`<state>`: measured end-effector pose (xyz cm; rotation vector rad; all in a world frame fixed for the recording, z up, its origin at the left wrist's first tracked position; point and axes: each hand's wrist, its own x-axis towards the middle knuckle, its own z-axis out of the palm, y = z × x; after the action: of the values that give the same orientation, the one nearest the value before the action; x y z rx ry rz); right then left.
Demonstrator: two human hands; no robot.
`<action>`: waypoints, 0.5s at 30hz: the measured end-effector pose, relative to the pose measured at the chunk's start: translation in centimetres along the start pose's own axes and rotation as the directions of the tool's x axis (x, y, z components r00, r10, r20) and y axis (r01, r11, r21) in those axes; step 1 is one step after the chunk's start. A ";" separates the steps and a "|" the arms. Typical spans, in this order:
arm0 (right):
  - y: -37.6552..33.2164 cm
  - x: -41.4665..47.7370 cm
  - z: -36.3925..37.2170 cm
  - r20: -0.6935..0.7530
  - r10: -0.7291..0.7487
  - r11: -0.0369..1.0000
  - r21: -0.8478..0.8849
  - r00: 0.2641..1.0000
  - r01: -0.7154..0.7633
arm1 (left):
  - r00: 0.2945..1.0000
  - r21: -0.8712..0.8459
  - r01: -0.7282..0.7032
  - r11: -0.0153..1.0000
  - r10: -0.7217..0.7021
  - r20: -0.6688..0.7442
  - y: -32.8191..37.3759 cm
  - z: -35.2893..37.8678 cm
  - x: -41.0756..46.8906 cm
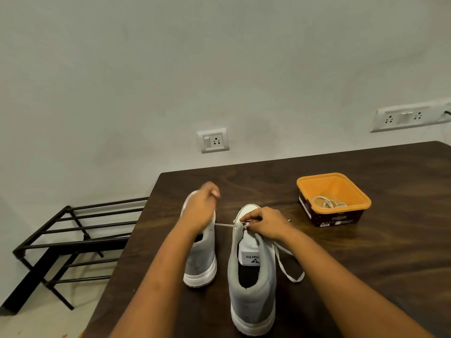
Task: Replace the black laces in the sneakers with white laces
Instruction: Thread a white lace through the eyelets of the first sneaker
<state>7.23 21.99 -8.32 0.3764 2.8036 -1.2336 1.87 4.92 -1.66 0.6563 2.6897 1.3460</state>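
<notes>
Two grey sneakers with white soles stand side by side on the table [366, 264], heels toward the camera, toes toward the wall.

Right sneaker [252, 296]: a white lace [225, 225] comes out at the front eyelets. One run goes taut to the left and disappears behind the left hand [201, 208]. The other end hangs over the shoe's right side and lies loose on the table in a long loop. Tongue and insole label are visible inside.

Left hand: raised over the toe of the left sneaker [201, 262], fingers curled, a bit motion-blurred. The taut lace runs into it. The actual finger contact is hidden.

Right hand [267, 224]: over the right sneaker's front, thumb and forefinger pressed together, pinching the shoe's upper at the eyelet where the lace exits. Can't tell if the lace itself is also in the pinch.

Left sneaker: mostly covered by the left forearm, so its eyelets aren't readable.

Container: orange tub [336, 186] with dark printed sides, open top, on the table well to the right of the shoes. Inside is one coiled spare lace [328, 203], white, lying on the bottom toward the near wall. Nothing touches the tub.

Off the table: black metal rack [73, 245] on the floor at left, socket [213, 140] on the wall behind the shoes, socket strip [405, 117] at far right.
</notes>
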 end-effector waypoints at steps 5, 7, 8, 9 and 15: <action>-0.1 -0.2 -0.1 0.015 -0.025 0.998 -0.051 1.000 0.025 | 0.876 0.707 -0.161 0.688 -0.231 0.423 -0.5 3.1 -0.8; 0.0 -0.3 -0.1 0.020 -0.032 0.998 -0.058 0.999 0.033 | 0.887 0.596 -0.133 0.792 -0.173 0.428 -0.5 3.2 -0.5; 0.0 -0.3 -0.1 0.023 -0.031 0.998 -0.062 0.999 0.032 | 0.909 0.429 -0.074 0.900 -0.116 0.399 -0.5 3.0 -0.4; 0.1 -0.3 -0.1 0.022 -0.024 0.998 -0.061 0.999 0.026 | 0.936 0.184 0.004 0.983 -0.069 0.346 -0.1 2.7 -0.6; 0.4 -0.1 0.1 0.013 0.013 1.000 -0.013 1.000 -0.013 | 0.972 -0.950 -0.075 0.304 -0.191 -0.138 2.1 -0.5 0.0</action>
<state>7.45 22.15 -8.68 0.3835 2.7921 -1.2110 2.52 5.64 0.32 0.2126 1.3626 2.6702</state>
